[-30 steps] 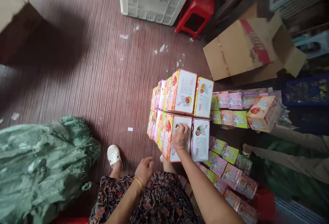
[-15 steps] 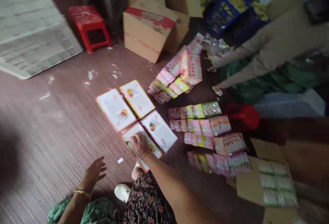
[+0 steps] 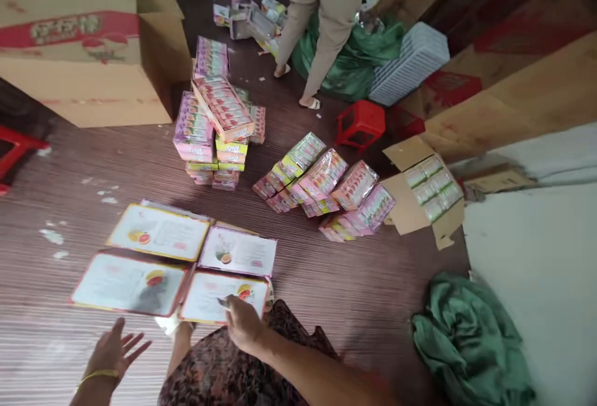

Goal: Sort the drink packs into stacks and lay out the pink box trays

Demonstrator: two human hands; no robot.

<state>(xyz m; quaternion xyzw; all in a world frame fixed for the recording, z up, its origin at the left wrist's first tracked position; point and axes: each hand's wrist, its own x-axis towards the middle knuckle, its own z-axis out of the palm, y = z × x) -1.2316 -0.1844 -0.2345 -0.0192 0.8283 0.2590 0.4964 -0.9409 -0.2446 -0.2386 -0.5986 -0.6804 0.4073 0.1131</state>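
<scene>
Several flat boxes with white fruit-printed tops, among them a yellow-edged box [image 3: 163,232] and a purple-edged box [image 3: 240,252], lie side by side in a block in front of me. My right hand [image 3: 245,325] is closed over the near right box [image 3: 205,297], gripping a small thin tool [image 3: 224,303] whose grey tip points left; its exact kind is unclear. My left hand [image 3: 112,350] is open, fingers spread, and holds nothing. It hovers just below the near left box [image 3: 125,281], apart from it.
Stacked packs of sachets [image 3: 219,107] stand ahead, with more stacks [image 3: 326,188] to the right. Around them are a large carton [image 3: 84,89], an open carton of green-white packs [image 3: 401,207], a red stool [image 3: 361,123] and a green sack [image 3: 471,337]. A co-worker [image 3: 321,14] bends over another sack.
My view has swung to the right, bringing the green sack and the white surface into sight. My right hand still grips low over the near right box; my left hand stays open.
</scene>
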